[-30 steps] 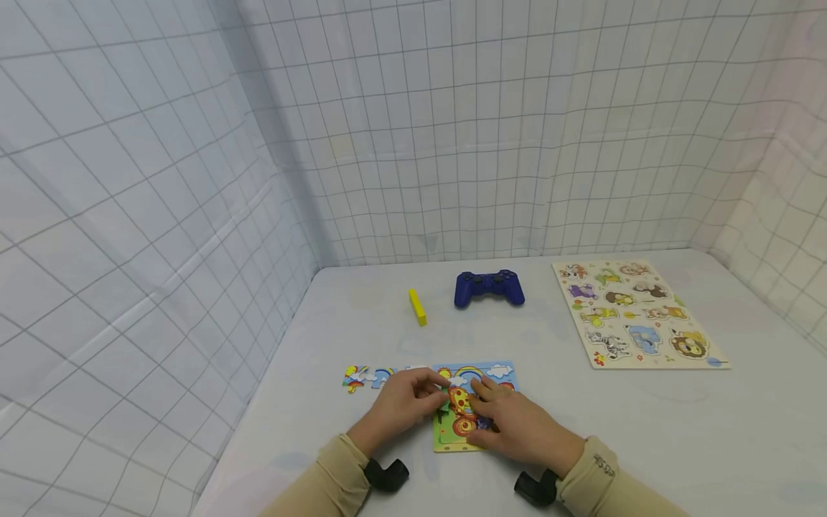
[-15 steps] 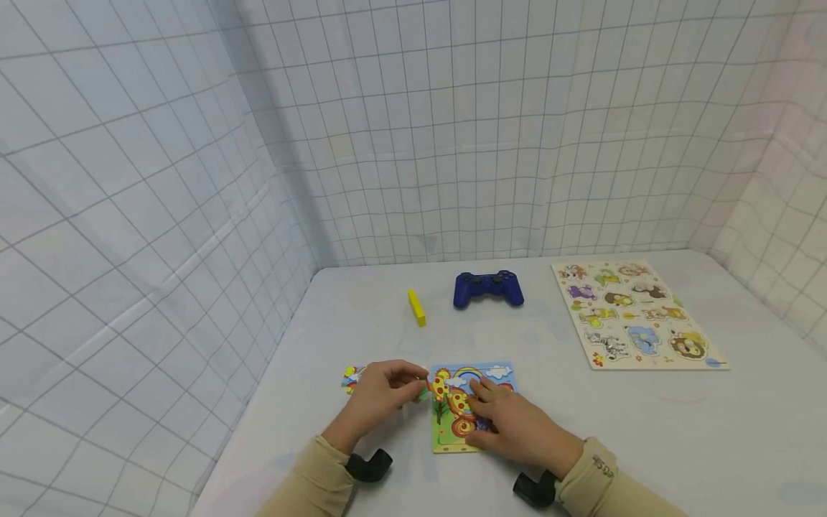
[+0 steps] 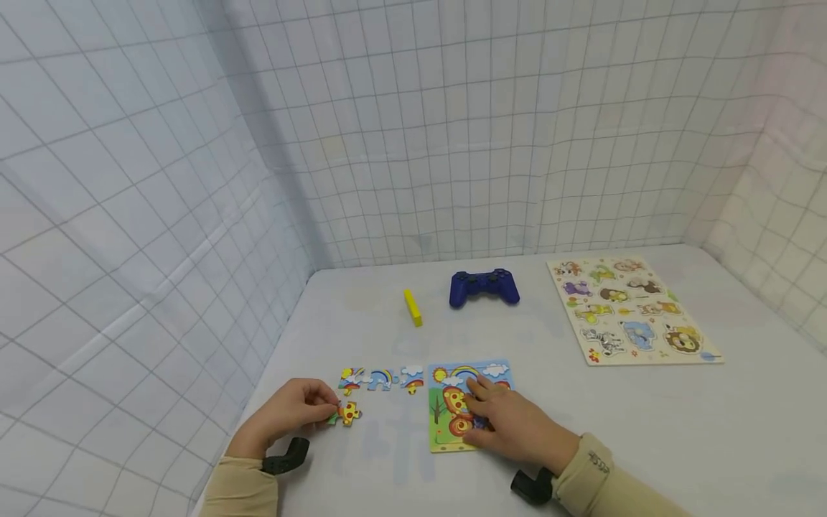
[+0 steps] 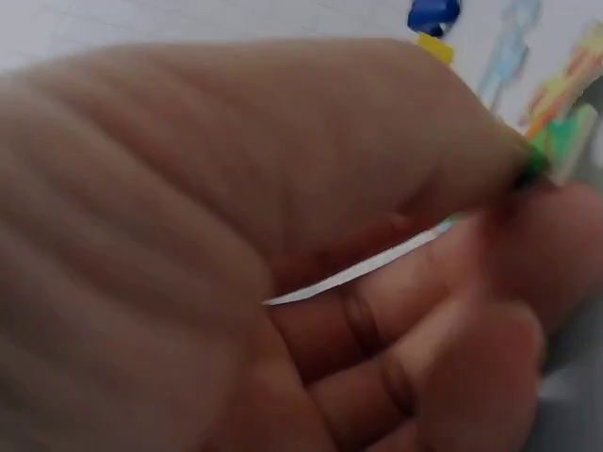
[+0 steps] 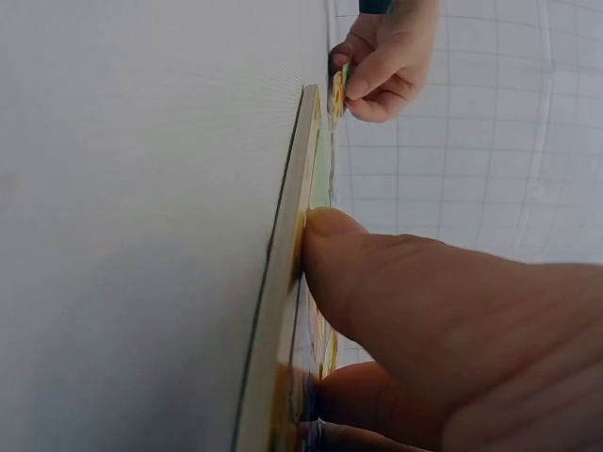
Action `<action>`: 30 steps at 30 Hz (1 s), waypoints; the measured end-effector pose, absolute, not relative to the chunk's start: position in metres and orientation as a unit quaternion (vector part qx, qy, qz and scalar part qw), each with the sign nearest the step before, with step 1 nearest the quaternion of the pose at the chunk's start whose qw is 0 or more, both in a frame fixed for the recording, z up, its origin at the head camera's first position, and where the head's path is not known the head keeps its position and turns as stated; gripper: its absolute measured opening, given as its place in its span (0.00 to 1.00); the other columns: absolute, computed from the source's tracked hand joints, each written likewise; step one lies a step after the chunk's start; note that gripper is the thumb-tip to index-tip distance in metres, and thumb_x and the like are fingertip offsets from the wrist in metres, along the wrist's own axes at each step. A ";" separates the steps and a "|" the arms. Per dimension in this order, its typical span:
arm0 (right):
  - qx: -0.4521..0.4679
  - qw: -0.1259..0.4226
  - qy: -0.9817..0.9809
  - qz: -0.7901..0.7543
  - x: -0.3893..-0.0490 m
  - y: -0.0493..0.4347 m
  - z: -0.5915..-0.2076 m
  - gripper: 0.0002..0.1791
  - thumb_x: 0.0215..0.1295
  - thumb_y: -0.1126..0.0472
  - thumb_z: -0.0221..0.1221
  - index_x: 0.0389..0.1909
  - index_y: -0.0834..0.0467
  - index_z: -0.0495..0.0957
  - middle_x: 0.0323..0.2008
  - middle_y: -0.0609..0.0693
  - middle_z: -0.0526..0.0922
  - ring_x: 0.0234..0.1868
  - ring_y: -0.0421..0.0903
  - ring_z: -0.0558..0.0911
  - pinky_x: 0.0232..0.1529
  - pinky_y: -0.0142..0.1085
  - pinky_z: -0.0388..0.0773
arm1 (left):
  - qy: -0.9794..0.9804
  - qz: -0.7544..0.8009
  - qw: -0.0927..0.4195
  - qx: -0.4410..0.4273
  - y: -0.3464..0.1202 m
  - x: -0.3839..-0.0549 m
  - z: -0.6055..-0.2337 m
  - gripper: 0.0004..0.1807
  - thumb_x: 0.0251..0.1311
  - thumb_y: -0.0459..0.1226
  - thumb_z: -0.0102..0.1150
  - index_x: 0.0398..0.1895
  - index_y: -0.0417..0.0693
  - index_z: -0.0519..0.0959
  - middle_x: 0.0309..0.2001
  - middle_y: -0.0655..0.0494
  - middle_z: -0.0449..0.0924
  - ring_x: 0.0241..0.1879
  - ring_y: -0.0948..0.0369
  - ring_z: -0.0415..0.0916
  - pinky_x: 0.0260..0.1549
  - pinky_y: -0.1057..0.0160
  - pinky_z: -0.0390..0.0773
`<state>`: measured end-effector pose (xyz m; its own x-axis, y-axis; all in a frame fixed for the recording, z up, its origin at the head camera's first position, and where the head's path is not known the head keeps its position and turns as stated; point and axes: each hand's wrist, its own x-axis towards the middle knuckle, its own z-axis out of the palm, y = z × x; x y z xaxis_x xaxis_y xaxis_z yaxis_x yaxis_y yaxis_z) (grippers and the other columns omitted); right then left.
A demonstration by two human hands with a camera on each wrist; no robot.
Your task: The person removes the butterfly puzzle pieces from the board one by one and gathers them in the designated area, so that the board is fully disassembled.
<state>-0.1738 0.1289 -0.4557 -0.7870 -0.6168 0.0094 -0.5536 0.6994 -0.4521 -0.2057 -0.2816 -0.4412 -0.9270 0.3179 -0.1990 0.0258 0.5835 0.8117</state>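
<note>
Item: one flat jigsaw piece printed in yellow, red and green (image 3: 349, 413), at the left of the white surface (image 3: 388, 337), just nearer the person than a row of three bright jigsaw pieces (image 3: 381, 376); long axis unclear (fingers cover one end). Left hand (image 3: 291, 411): nearer, pinching its left end. Right hand (image 3: 510, 422): fingers apart, resting on a flat picture-printed puzzle board (image 3: 446, 446), rightward.

The puzzle board (image 3: 443, 424) shows light blue above green, with a rainbow, white clouds and a yellow sun. The pinched piece (image 3: 349, 413) is yellow with red spots — green at one edge. The controller (image 3: 484, 286) is dark blue, the bar (image 3: 413, 308) plain yellow. The backdrop (image 3: 478, 143) is white — grid-lined in grey.
</note>
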 end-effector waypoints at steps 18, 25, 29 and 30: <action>-0.320 0.072 0.918 -0.222 -0.175 0.129 -0.459 0.38 0.72 0.39 0.59 0.70 0.62 0.72 0.77 0.62 0.63 0.79 0.62 0.59 0.72 0.58 0.64 | 0.961 0.272 0.053 0.026 -0.248 -0.193 -0.434 0.17 0.54 0.37 0.77 0.28 0.47 0.73 0.24 0.56 0.75 0.25 0.61 0.72 0.25 0.63 0.72; -0.316 0.075 0.917 -0.231 -0.176 0.127 -0.461 0.38 0.71 0.38 0.60 0.70 0.62 0.73 0.76 0.63 0.64 0.79 0.61 0.60 0.72 0.58 0.64 | 0.937 0.321 -0.022 0.139 -0.176 -0.190 -0.433 0.08 0.61 0.37 0.72 0.35 0.51 0.79 0.30 0.63 0.78 0.29 0.66 0.73 0.27 0.67 0.74; -0.311 0.068 0.916 -0.244 -0.176 0.129 -0.461 0.38 0.70 0.39 0.62 0.69 0.62 0.74 0.75 0.63 0.65 0.78 0.62 0.61 0.71 0.58 0.65 | 0.908 0.361 0.035 0.212 -0.123 -0.193 -0.436 0.07 0.64 0.37 0.68 0.43 0.47 0.82 0.33 0.63 0.80 0.31 0.68 0.74 0.29 0.68 0.76; -0.313 0.065 0.915 -0.247 -0.176 0.129 -0.462 0.38 0.69 0.39 0.63 0.69 0.62 0.74 0.75 0.63 0.65 0.78 0.62 0.61 0.70 0.59 0.65 | 0.907 0.359 0.047 0.215 -0.113 -0.195 -0.439 0.08 0.65 0.37 0.67 0.44 0.47 0.82 0.33 0.63 0.79 0.30 0.69 0.74 0.29 0.68 0.76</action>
<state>-0.1765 0.1289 -0.4615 -0.7960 -0.6042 0.0360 -0.5401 0.6823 -0.4927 -0.1946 -0.1128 -0.4387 -0.9033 0.4234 0.0693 0.3564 0.6504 0.6708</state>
